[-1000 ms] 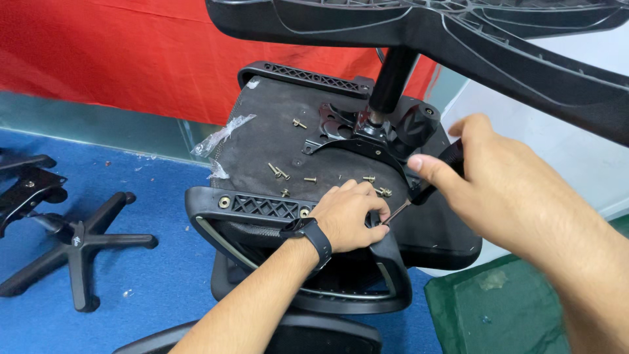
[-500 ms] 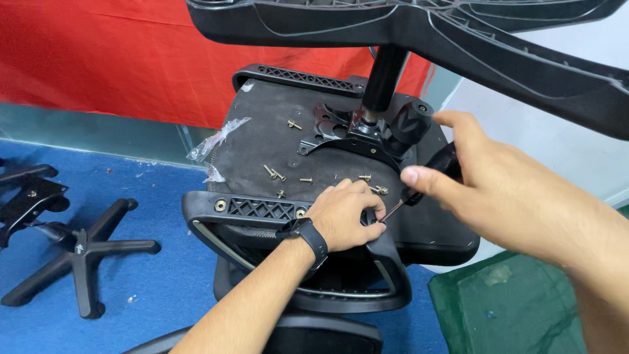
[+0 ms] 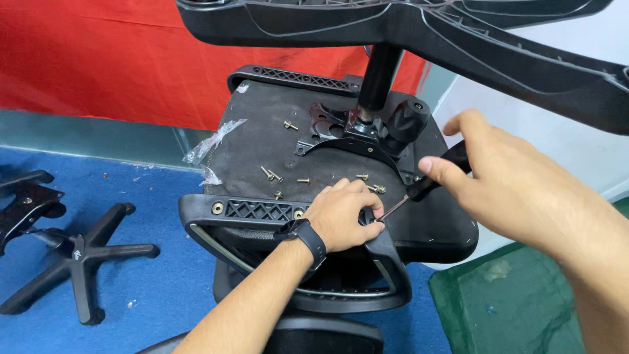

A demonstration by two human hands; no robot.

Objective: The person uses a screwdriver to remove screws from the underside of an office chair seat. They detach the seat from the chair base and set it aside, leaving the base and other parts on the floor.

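An upturned office chair seat (image 3: 262, 141) lies before me, underside up, with its black metal mechanism (image 3: 357, 134) and gas column rising to the star base (image 3: 419, 29) overhead. A black armrest (image 3: 262, 213) lies across the near edge of the seat. My left hand (image 3: 341, 216), a dark watch on its wrist, presses on the armrest's mounting end. My right hand (image 3: 517, 187) grips a black-handled screwdriver (image 3: 426, 183) whose tip meets the armrest right beside my left fingers. Several brass screws (image 3: 272, 176) are scattered on the seat.
A second black star base (image 3: 78, 255) and another chair part (image 3: 23, 203) lie on the blue floor at left. A red cloth (image 3: 98, 59) hangs behind. A green mat (image 3: 504, 308) is at lower right. A scrap of clear plastic (image 3: 213, 147) clings to the seat's left edge.
My right hand has turned slightly on the screwdriver handle while the tip stays at the same spot. My left hand keeps its hold on the armrest. The view has shifted a little.
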